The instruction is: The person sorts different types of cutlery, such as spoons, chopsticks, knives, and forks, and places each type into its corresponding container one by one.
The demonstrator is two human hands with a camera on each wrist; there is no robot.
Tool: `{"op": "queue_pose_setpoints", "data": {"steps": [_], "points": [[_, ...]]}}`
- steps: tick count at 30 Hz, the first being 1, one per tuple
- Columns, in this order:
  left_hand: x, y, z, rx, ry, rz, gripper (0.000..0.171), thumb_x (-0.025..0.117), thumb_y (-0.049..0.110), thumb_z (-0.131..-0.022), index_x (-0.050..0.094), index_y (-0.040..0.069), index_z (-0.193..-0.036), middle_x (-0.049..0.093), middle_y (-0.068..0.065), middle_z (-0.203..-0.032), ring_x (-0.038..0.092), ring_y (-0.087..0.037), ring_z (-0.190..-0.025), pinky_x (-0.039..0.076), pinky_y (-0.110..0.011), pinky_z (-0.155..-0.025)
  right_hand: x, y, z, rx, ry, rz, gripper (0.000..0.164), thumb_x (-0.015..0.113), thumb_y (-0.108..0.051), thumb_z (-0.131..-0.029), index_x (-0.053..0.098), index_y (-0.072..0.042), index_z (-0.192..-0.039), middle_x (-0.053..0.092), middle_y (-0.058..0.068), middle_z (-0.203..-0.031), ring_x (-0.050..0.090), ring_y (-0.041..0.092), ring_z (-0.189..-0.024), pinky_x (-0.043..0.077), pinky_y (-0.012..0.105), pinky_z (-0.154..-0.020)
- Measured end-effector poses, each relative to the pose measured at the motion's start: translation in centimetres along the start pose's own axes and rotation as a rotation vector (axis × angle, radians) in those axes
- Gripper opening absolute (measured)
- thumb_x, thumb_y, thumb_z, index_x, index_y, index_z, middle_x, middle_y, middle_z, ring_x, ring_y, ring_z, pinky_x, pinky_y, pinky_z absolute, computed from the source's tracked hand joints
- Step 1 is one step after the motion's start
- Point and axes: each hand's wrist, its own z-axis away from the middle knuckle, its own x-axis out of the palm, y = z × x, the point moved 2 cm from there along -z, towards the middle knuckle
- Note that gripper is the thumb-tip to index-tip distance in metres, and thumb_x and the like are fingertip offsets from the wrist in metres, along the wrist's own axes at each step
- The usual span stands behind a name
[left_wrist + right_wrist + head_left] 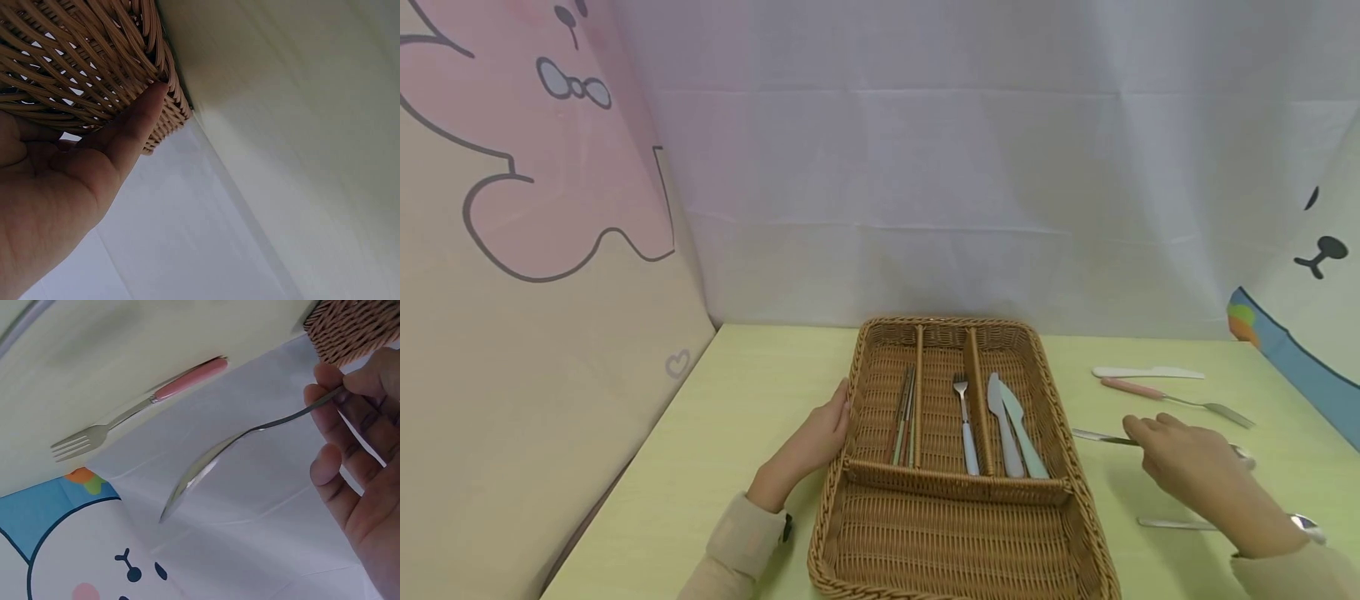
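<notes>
My left hand (816, 433) lies along the outer left side of a brown woven cutlery basket (955, 537). In the left wrist view, an extended finger (134, 128) touches the weave. My right hand (1198, 467) pinches a metal spoon (203, 465) by its handle between thumb and fingertips, to the right of the basket. The spoon's bowl (1243, 456) shows beyond the hand in the head view. In the basket's upper compartments lie chopsticks (904, 417) on the left, a fork with a pale blue handle (968, 437) in the middle, and two knives (1018, 429) on the right.
A white knife (1148, 372) and a pink-handled fork (1135, 388) lie on the pale yellow table (760, 367) at the right. Another spoon (1176, 524) is partly under the right forearm in the head view. A white cloth (880, 192) hangs behind the table.
</notes>
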Motion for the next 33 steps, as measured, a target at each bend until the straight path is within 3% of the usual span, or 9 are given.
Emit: {"op": "queue_pose_setpoints", "data": {"steps": [5, 11, 15, 18, 26, 33], "points": [[0.0, -0.1, 0.0, -0.006, -0.004, 0.007, 0.050, 0.020, 0.016, -0.102, 0.004, -0.009, -0.142, 0.032, 0.006, -0.049, 0.021, -0.006, -0.038, 0.045, -0.043, -0.082, -1.0, -1.6, -1.0, -0.059, 0.061, 0.024, 0.031, 0.067, 0.003, -0.061, 0.046, -0.010, -0.079, 0.036, -0.009, -0.058, 0.025, 0.009, -0.051, 0.024, 0.021, -0.034], [0.0, 0.0, 0.0, -0.019, -0.010, 0.019, 0.050, 0.021, 0.016, -0.102, 0.003, -0.007, -0.142, 0.032, 0.006, -0.048, 0.022, -0.007, -0.038, 0.045, -0.042, -0.081, -1.9, -3.5, -2.1, -0.180, 0.207, 0.033, 0.036, 0.070, 0.002, -0.055, 0.049, -0.006, -0.083, 0.041, -0.006, -0.058, 0.032, 0.010, -0.051, 0.024, 0.019, -0.032], [0.0, 0.1, 0.1, -0.022, -0.014, 0.013, 0.050, 0.021, 0.016, -0.102, 0.003, -0.007, -0.143, 0.031, 0.006, -0.047, 0.022, -0.007, -0.037, 0.047, -0.038, -0.069, -2.2, -4.6, -2.9, -0.246, 0.267, 0.035, 0.038, 0.069, 0.002, -0.052, 0.050, -0.004, -0.085, 0.046, -0.002, -0.059, 0.036, 0.012, -0.051, 0.025, 0.018, -0.032], [-0.1, 0.1, 0.1, -0.017, -0.015, 0.003, 0.050, 0.021, 0.016, -0.102, 0.003, -0.007, -0.142, 0.031, 0.006, -0.047, 0.022, -0.007, -0.037, 0.045, -0.036, -0.061, -2.5, -5.5, -3.4, -0.274, 0.256, 0.049, 0.040, 0.074, 0.002, -0.054, 0.051, -0.003, -0.087, 0.049, 0.000, -0.061, 0.039, 0.013, -0.051, 0.026, 0.019, -0.033], [0.0, 0.1, 0.1, -0.017, -0.006, 0.011, 0.050, 0.021, 0.015, -0.102, 0.004, -0.007, -0.142, 0.030, 0.006, -0.047, 0.021, -0.007, -0.037, 0.047, -0.039, -0.071, -3.3, -8.3, -4.5, -0.350, 0.253, 0.067, 0.046, 0.078, 0.007, -0.051, 0.050, -0.005, -0.085, 0.051, 0.000, -0.063, 0.043, 0.014, -0.054, 0.031, 0.019, -0.035], [0.0, 0.0, 0.1, -0.021, -0.007, 0.016, 0.050, 0.021, 0.016, -0.102, 0.003, -0.007, -0.143, 0.030, 0.006, -0.047, 0.021, -0.007, -0.037, 0.045, -0.041, -0.078, -3.6, -10.7, -5.2, -0.458, 0.217, 0.126, 0.044, 0.080, -0.004, -0.055, 0.052, -0.005, -0.090, 0.060, 0.003, -0.075, 0.057, 0.018, -0.068, 0.049, 0.023, -0.044]]}}
